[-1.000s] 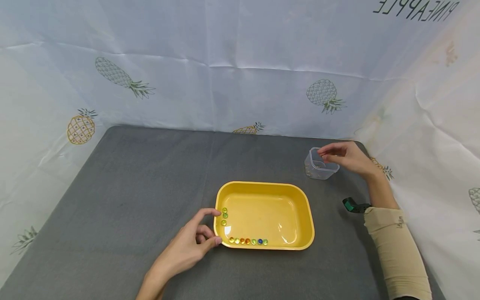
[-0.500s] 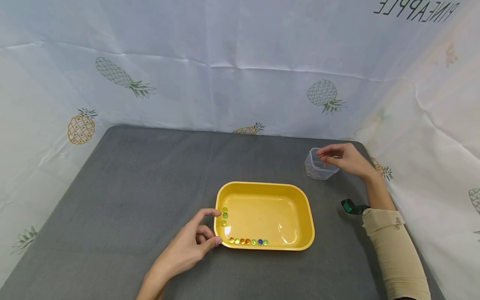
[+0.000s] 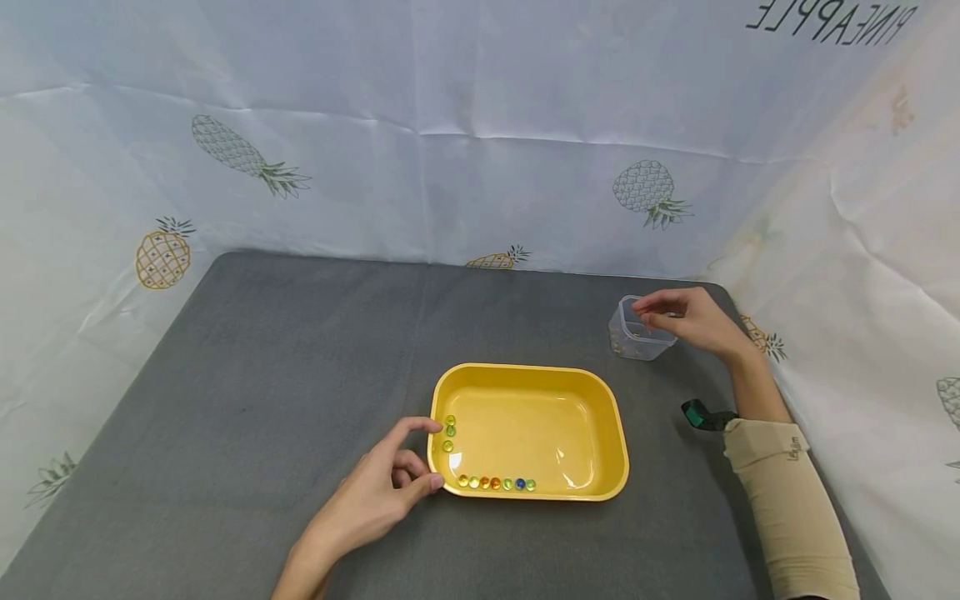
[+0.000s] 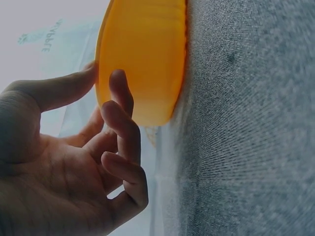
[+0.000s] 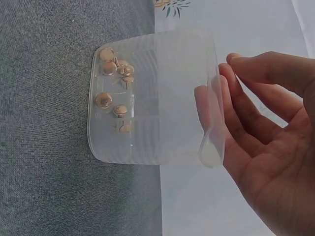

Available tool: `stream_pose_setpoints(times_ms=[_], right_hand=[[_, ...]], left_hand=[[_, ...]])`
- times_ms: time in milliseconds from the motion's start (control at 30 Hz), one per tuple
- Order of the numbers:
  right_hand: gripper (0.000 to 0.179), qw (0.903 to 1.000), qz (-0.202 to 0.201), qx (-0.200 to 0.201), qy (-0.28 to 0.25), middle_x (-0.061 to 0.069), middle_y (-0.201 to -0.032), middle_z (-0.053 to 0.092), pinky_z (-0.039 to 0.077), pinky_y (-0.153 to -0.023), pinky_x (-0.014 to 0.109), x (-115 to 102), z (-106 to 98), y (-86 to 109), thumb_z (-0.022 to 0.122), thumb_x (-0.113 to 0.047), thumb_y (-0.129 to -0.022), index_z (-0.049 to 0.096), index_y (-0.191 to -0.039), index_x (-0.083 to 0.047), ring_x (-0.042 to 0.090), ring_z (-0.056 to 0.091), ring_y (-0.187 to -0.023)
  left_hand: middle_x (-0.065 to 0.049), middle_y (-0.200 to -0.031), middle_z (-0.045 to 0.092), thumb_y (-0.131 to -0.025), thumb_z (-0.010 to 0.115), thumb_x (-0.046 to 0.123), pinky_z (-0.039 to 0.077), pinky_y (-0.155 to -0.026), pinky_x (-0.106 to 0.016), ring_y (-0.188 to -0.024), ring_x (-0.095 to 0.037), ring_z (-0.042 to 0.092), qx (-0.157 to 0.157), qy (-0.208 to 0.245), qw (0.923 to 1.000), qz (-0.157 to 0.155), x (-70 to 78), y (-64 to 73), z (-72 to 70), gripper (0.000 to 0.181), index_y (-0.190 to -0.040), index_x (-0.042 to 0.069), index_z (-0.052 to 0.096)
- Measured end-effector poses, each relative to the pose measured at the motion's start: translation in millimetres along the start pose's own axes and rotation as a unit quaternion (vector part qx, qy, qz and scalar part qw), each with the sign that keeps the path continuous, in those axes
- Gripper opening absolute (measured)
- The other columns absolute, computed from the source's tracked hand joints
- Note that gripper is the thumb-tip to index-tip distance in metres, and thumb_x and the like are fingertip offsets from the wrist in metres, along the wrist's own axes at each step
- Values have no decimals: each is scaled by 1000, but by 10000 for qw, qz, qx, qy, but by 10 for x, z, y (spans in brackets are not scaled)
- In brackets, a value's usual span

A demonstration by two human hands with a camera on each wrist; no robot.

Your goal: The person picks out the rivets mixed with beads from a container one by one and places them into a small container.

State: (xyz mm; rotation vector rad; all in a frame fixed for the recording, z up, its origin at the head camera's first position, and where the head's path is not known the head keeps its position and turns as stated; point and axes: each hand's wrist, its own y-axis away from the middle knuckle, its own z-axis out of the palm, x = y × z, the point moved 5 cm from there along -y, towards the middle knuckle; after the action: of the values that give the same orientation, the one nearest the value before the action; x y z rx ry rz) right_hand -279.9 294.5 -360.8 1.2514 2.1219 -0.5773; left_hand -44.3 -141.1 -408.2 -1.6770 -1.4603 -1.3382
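Note:
A yellow tray (image 3: 528, 432) lies on the grey table; my left hand (image 3: 375, 492) holds its left edge, index finger and thumb at the rim. Several green marbles (image 3: 449, 432) rest along the tray's left side. A row of yellow, orange, green and blue marbles (image 3: 496, 482) lines its near side. At the back right stands a clear plastic box (image 3: 636, 342), with brass thumbtacks (image 5: 120, 110) on its bottom in the right wrist view. My right hand (image 3: 693, 318) hovers over its opening, thumb and fingertips close together. Whether anything is between those fingertips is hidden.
The grey table (image 3: 300, 367) reaches to a pale curtain (image 3: 450, 100) printed with pineapples at the back and both sides. A black and green wrist device (image 3: 705, 415) sticks out from the right sleeve (image 3: 795, 508).
My right hand and forearm have shifted very slightly while staying above the clear box. The left hand, tray and marbles have not visibly moved.

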Motion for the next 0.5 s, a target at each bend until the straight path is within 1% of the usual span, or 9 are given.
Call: stream_pose_setpoints(times_ms=[133, 233, 267, 300, 367, 500], right_hand=[[23, 10000, -13, 54, 44, 1, -110, 78, 61, -82, 19, -37, 23, 24, 70, -6, -105, 75, -125, 4, 4, 73, -95], [21, 9998, -137, 94, 56, 14, -112, 77, 61, -82, 17, -85, 43, 43, 70, -4, -104, 76, -124, 3, 2, 72, -94], [21, 9998, -184, 108, 64, 15, -112, 77, 60, -82, 16, -103, 49, 48, 70, -4, -104, 76, -123, 2, 2, 72, -93], [20, 9996, -223, 128, 64, 13, -111, 77, 60, -82, 15, -119, 53, 53, 71, -3, -104, 77, -122, 1, 1, 72, -93], [19, 9994, -298, 173, 42, 3, -108, 78, 59, -82, 13, -157, 60, 63, 71, -2, -103, 77, -120, 0, 2, 72, -93], [18, 9990, -371, 263, 40, 5, -107, 79, 58, -82, 11, -220, 75, 88, 71, 0, -103, 77, -120, 2, 2, 73, -92]], left_hand=[[-2, -85, 75, -99, 81, 24, 44, -63, -24, -66, -6, 56, 15, -185, 9998, -22, 3, -2, -20, 56, -148, 22, 53], [1, -86, 75, -99, 81, 27, 44, -62, -24, -65, -6, 56, 60, -405, 9991, -92, 6, 1, -40, 55, -147, 26, 54], [2, -86, 75, -99, 82, 28, 43, -61, -25, -64, -6, 56, 76, -480, 9987, -125, 7, 4, -45, 55, -146, 27, 54], [3, -86, 75, -99, 82, 29, 43, -61, -25, -64, -6, 56, 91, -561, 9983, -145, 9, 8, -50, 54, -146, 28, 54], [6, -87, 75, -98, 82, 31, 42, -60, -25, -64, -6, 56, 120, -724, 9971, -197, 18, 14, -60, 54, -145, 29, 55], [10, -86, 74, -98, 82, 33, 40, -58, -25, -63, -5, 56, 99, -987, 9948, -233, 40, 21, -82, 53, -144, 28, 56]])
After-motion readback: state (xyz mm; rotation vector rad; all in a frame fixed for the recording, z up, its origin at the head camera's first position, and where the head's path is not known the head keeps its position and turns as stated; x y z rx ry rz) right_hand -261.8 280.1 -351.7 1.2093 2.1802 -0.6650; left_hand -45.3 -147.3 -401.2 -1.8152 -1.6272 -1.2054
